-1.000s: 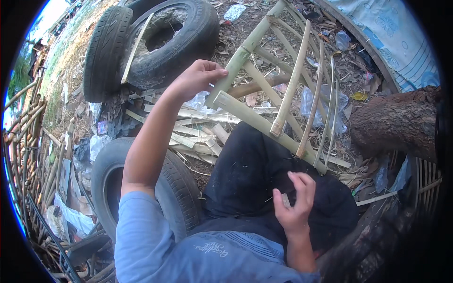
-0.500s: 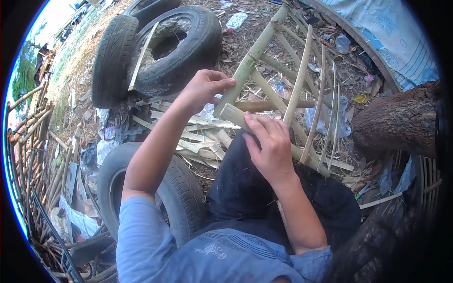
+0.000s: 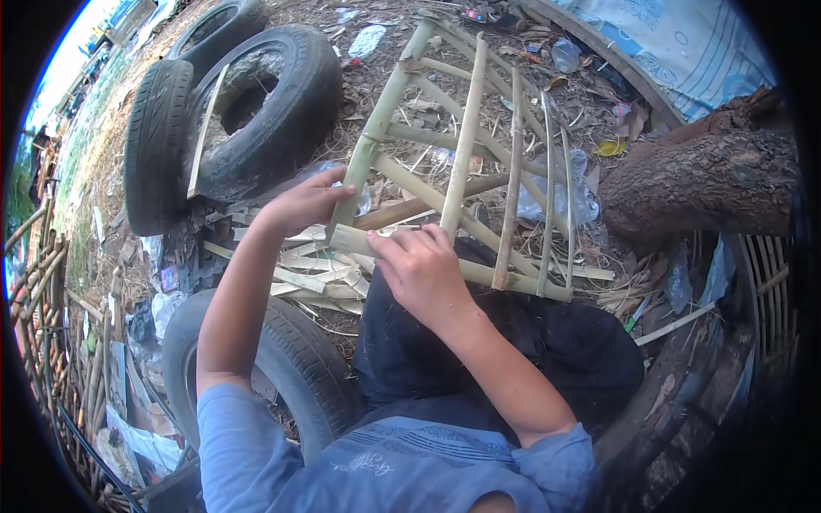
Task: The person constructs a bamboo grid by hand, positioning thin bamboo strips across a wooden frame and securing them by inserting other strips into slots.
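Across my lap rests a frame of green bamboo poles with thinner slats fixed across it. My left hand is at the left pole, its fingers closed on it near the corner; part of the thumb and palm side is hidden. The near pole ends in a cut tip beside that corner. My right hand lies over this near pole, fingers bent round it from above. Several pale slats stand side by side toward the frame's right end, their lower ends at the near pole.
Old tyres lie at the far left, and another tyre is beside my left leg. Split bamboo offcuts are heaped beyond my knee. A thick tree trunk stands right, below a blue patterned sheet. Bamboo sticks fill the left edge.
The view has shifted, so the surroundings sit further left and lower. The frame's far end has swung slightly left. Both hands have stayed at the same corner of the frame.
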Tool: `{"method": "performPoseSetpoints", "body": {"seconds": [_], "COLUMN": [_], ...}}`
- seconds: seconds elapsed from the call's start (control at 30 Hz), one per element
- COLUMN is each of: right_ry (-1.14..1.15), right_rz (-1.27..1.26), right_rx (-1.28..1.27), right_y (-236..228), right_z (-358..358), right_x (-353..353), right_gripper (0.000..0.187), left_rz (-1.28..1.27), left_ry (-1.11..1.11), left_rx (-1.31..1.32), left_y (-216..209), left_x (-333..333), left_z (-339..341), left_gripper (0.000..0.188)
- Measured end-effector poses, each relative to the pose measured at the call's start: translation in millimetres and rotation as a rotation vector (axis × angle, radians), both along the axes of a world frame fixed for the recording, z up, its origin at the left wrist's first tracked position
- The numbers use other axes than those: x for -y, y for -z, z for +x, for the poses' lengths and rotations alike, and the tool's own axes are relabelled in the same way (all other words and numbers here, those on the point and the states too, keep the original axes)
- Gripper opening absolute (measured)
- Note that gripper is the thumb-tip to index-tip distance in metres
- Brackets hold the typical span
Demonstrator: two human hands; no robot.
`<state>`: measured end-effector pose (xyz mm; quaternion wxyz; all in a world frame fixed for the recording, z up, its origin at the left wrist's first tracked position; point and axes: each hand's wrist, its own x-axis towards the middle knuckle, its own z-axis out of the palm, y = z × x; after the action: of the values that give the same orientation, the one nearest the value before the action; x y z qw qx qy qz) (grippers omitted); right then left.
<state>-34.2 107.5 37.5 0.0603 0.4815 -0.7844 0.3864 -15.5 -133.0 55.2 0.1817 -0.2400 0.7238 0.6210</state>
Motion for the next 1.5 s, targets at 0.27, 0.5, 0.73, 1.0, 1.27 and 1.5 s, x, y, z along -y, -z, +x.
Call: {"method": "performPoseSetpoints", "body": {"seconds": [0.27, 0.5, 0.73, 1.0, 1.27, 1.5], "right_ry": [0.119, 0.254, 0.101, 0.025, 0.142, 0.099], "right_rz": [-0.041, 0.049, 0.082, 0.133, 0.337, 0.432], "right_rx": [-0.14, -0.36, -0.452, -0.427, -0.515, -0.45], "right_y": [-9, -48, -64, -38, -33, -38], "right_z": [1, -18, -29, -3, 18, 46], "right_x": [5, 10, -36, -103, -110, -97], "right_gripper": [0.039, 0.039, 0.02, 0.02, 0.025, 0.04], "left_rz": [0.067, 0.285, 0.55, 0.64, 0.831, 0.937], "left_ry": [-0.101, -0.274, -0.485, -0.565, -0.585, -0.485], "left_rx": [-0.169, -0.217, -0.123, -0.082, -0.16, -0.232], "left_y": [-4, -30, -21, 7, 27, 31], "left_x": [0, -30, -100, -153, -165, -154], "left_z": [-8, -12, 34, 75, 77, 87], "left_gripper": [0.037, 0.018, 0.026, 0.028, 0.022, 0.02]}}
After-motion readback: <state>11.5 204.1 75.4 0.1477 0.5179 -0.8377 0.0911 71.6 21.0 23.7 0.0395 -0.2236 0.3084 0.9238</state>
